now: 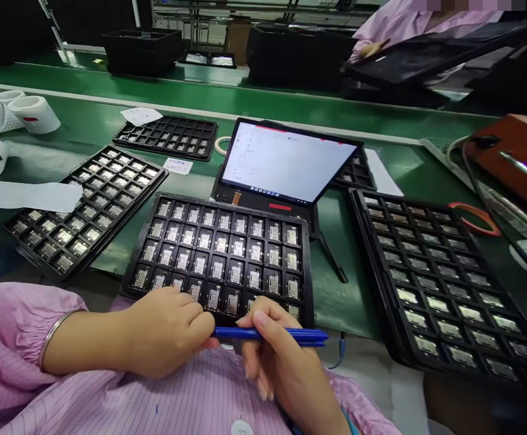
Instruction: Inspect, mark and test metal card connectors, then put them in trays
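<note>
My left hand (170, 332), with a silver bangle at its wrist, is closed around the left end of a bundle of slim blue pens (306, 336). My right hand (281, 356) pinches the same pens near their middle between thumb and fingers. They lie almost level, and their left tips are hidden in my left fist. Just beyond both hands is a black compartment tray (309, 272), holding rows of small metal-shielded circuit boards (221, 243). My hands cover part of its front row.
Similar filled trays stand at left (104, 241) and right (381, 308). Behind the middle tray, a tablet (286, 160) leans on a stand. A partly filled tray (186, 121), white rolls (34, 115) and red tape (494, 226) lie around. Across the bench, another person (394, 27) handles a black tray.
</note>
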`<action>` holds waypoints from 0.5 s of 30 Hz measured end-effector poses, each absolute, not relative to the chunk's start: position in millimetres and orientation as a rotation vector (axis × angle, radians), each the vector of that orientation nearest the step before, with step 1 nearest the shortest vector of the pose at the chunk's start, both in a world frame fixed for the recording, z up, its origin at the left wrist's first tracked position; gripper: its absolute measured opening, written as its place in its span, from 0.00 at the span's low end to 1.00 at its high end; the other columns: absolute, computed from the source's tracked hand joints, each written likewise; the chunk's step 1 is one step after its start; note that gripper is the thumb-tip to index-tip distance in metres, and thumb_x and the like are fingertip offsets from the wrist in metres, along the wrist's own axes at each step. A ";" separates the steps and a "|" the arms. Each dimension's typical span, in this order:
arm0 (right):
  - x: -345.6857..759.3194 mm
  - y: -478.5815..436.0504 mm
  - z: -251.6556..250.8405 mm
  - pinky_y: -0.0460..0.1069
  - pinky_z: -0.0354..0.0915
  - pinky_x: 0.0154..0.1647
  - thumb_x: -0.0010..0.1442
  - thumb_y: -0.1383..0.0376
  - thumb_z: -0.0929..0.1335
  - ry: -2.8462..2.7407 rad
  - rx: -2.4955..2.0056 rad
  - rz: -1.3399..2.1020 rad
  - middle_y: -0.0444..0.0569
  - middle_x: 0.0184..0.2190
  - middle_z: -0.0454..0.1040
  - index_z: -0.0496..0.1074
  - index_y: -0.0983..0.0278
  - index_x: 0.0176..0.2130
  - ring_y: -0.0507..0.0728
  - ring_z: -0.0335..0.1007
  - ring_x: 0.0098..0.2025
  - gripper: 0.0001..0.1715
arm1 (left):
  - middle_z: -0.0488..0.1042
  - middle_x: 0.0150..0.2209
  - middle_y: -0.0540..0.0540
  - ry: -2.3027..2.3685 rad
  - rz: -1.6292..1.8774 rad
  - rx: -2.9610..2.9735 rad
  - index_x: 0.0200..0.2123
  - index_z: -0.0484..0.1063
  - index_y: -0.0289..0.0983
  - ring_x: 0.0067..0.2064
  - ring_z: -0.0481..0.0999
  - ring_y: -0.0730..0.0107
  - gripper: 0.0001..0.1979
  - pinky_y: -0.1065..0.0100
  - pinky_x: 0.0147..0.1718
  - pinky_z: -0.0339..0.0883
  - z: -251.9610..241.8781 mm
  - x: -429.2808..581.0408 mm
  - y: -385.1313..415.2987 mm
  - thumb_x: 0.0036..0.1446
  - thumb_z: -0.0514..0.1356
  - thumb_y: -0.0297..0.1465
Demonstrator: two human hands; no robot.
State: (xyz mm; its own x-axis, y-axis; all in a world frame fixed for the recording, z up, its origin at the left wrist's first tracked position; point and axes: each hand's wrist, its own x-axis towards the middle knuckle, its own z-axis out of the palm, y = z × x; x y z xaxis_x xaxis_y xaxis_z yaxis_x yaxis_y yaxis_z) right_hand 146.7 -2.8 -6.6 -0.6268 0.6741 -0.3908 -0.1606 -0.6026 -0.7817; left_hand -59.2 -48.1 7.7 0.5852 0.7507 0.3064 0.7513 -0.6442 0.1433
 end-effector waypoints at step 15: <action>134.9 10.2 -3.9 0.51 0.71 0.37 0.61 0.70 0.69 -2.174 -0.767 0.167 0.50 0.36 0.77 0.70 0.62 0.51 0.57 0.74 0.36 0.18 | 0.58 0.21 0.55 -2.548 -1.621 -3.123 0.24 0.57 0.38 0.23 0.56 0.76 0.21 0.72 0.22 0.52 30.0 -48.6 -52.1 0.68 0.47 0.41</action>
State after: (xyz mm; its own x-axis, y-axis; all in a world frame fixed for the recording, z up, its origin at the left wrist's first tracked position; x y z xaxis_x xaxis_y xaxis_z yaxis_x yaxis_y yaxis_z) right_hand 134.9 10.2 -3.9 -0.4900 0.5762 0.6542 0.4694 0.8067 -0.3590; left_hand -48.6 -52.1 30.0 0.3430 0.9214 -0.1827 0.2250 0.1082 0.9683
